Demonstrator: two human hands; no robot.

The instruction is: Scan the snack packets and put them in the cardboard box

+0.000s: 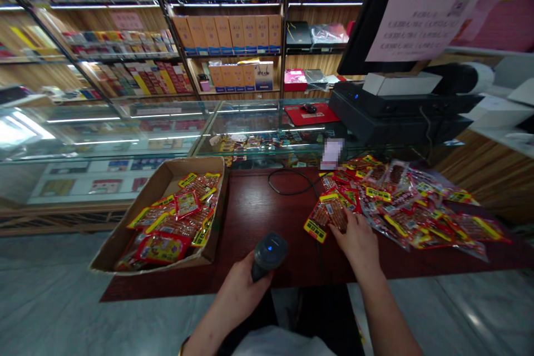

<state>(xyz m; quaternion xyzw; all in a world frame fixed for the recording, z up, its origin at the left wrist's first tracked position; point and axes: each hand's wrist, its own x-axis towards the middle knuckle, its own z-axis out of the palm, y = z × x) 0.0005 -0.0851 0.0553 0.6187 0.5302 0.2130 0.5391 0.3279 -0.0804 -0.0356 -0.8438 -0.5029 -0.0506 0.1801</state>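
"What were the left fingers doing?"

"On the left hand they were wrapped around a dark handheld scanner, its head showing a blue light above the bench."

"And the right hand?"

"Its fingers were narrow, pinching the right edge of a red-and-yellow packet."

"Where was that packet?"

"Over the bench, to the right of the scanner and just left of a loose packet pile."

"Anything on the far left?"

"A cardboard box, open-topped, with more such packets lying inside."
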